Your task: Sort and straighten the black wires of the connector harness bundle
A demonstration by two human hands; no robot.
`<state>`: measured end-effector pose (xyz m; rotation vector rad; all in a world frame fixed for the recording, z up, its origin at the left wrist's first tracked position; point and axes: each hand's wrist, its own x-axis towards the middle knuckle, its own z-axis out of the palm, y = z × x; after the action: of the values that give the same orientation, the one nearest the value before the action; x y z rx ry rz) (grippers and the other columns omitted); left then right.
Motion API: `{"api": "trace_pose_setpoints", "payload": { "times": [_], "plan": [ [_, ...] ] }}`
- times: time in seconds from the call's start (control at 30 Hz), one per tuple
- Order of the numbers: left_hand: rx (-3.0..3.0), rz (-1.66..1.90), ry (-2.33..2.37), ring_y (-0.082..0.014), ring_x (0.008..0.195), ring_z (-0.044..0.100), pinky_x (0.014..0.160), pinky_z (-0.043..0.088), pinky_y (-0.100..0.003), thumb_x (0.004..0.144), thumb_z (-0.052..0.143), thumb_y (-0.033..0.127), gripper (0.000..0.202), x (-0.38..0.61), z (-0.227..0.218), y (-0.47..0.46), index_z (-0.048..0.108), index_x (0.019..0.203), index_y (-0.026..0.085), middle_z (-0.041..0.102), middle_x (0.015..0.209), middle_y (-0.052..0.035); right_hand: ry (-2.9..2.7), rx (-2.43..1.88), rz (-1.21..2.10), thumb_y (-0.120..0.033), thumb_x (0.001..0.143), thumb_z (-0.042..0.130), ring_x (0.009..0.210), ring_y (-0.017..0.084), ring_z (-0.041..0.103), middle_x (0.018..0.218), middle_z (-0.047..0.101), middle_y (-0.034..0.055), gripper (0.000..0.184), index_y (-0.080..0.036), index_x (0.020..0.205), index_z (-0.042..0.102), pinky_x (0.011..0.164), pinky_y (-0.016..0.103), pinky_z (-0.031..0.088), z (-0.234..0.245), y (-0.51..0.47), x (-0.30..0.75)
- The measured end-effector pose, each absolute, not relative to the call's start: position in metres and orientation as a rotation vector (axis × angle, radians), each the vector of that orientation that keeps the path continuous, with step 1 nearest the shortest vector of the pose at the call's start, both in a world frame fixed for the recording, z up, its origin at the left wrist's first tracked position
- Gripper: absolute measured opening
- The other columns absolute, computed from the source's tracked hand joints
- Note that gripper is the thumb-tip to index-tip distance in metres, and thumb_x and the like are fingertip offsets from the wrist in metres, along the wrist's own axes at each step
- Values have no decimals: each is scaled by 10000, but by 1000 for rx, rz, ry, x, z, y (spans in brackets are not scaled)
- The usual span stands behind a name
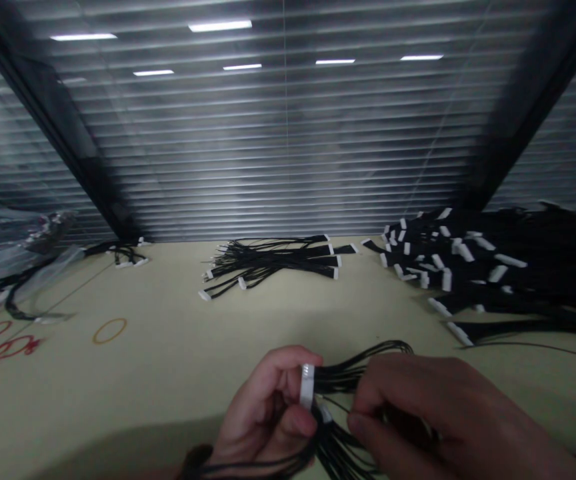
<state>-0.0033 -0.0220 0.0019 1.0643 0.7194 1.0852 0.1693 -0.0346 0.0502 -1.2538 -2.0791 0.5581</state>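
On the pale desk (168,353), wire bundles (273,263) lie well ahead; nearer, the left hand (263,407) pinches a white connector (307,387) tightly, its black wires (343,377) running under the right hand (418,407), whose fingers (368,417) curl closed around them.

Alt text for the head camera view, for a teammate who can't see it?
The left hand grips a white connector on a bunch of black wires; the right hand touches the wires. More black wire harnesses with white connectors lie in piles on the pale table ahead.
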Motion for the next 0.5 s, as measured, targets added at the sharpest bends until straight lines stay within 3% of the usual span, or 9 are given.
{"api": "trace_pose_setpoints", "payload": {
  "times": [0.33,0.5],
  "plan": [
    [1073,1096,653,-59,469,345,368,197,-140,717,701,436,320,-3,-5,-21,651,978,259,475,624,16,-2058,-1153,518,-86,715,485,440,32,426,541,523,-85,167,-201,608,541,401,148,270,56,-36,169],
    [1149,1116,444,-50,463,351,369,212,-133,795,650,351,281,-2,-13,-15,628,1053,243,483,643,11,-2178,-1186,531,-79,751,493,488,43,450,590,539,-60,157,-181,641,537,441,152,298,55,-36,168]
  ]
}}
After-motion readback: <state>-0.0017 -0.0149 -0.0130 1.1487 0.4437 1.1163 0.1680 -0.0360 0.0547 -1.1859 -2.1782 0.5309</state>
